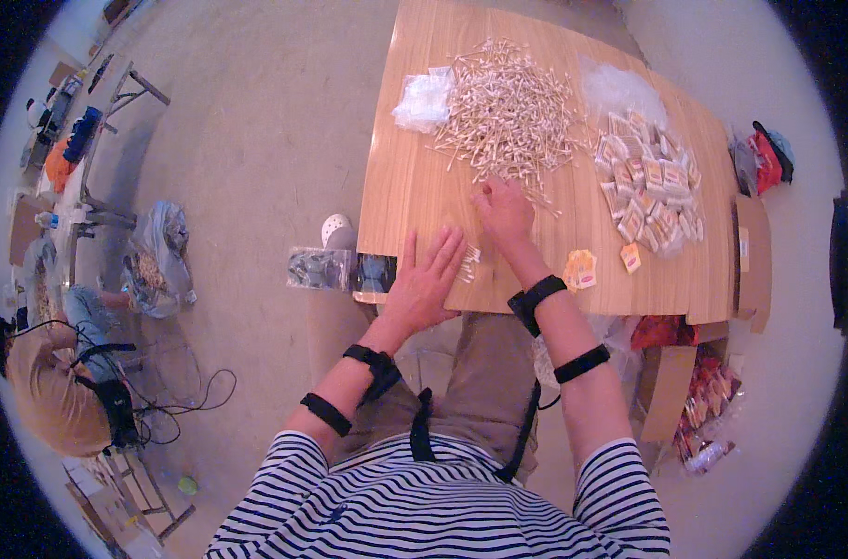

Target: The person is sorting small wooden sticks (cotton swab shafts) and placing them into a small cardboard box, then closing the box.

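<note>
A big loose heap of cotton swabs (508, 107) covers the far middle of the wooden table (405, 196). At the heap's near edge is my right hand (506, 216), its fingers curled together; whatever they pinch is hidden. My left hand (426, 287) lies flat near the table's front edge with fingers stretched out. Just right of its fingertips rests a small group of cotton swabs (469, 265). Orange-and-white cards (581, 269) lie to the right of my right wrist, with another card (630, 258) beside them.
Small filled packets (652, 186) are piled at the right, below clear plastic bags (621, 91). More clear bags (424, 101) lie left of the heap. An open cardboard box (671, 391) stands below the table's right side. At far left, another person (61, 387) sits by a workbench.
</note>
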`<control>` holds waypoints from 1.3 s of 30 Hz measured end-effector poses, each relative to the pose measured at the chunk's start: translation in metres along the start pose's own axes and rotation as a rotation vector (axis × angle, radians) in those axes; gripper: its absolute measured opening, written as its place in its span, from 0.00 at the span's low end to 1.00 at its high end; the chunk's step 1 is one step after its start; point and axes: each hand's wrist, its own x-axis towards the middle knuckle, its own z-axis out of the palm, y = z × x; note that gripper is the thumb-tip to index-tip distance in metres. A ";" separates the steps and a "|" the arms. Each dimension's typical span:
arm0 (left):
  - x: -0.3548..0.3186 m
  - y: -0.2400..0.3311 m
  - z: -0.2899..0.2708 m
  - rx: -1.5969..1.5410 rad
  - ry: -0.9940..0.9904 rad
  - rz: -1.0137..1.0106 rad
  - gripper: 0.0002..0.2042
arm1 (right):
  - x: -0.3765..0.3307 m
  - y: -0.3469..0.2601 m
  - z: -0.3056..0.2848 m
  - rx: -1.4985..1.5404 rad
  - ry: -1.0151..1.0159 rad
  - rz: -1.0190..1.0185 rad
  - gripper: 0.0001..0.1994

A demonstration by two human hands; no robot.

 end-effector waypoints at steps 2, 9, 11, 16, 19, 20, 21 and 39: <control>0.000 0.001 0.000 0.002 -0.002 0.003 0.57 | 0.002 0.002 0.002 -0.037 -0.018 0.035 0.09; 0.000 0.001 0.000 -0.017 0.021 0.007 0.53 | -0.014 0.044 0.009 0.037 0.155 -0.005 0.04; -0.001 0.000 0.002 -0.015 0.032 0.005 0.53 | -0.017 0.050 0.000 0.080 0.166 -0.059 0.04; 0.000 0.001 0.003 -0.018 0.060 0.020 0.57 | -0.010 0.075 -0.012 0.015 0.279 -0.206 0.05; 0.001 0.001 -0.002 -0.005 0.029 0.014 0.57 | 0.000 0.072 -0.012 0.009 0.173 -0.163 0.05; 0.000 0.001 -0.002 0.001 0.015 0.009 0.57 | 0.000 0.067 -0.013 0.056 0.144 -0.183 0.04; 0.000 0.001 -0.002 0.011 0.010 0.007 0.57 | 0.000 0.061 -0.014 0.103 0.116 -0.203 0.04; 0.000 0.000 0.002 -0.014 0.057 0.012 0.57 | 0.010 0.072 -0.011 -0.118 0.062 -0.166 0.11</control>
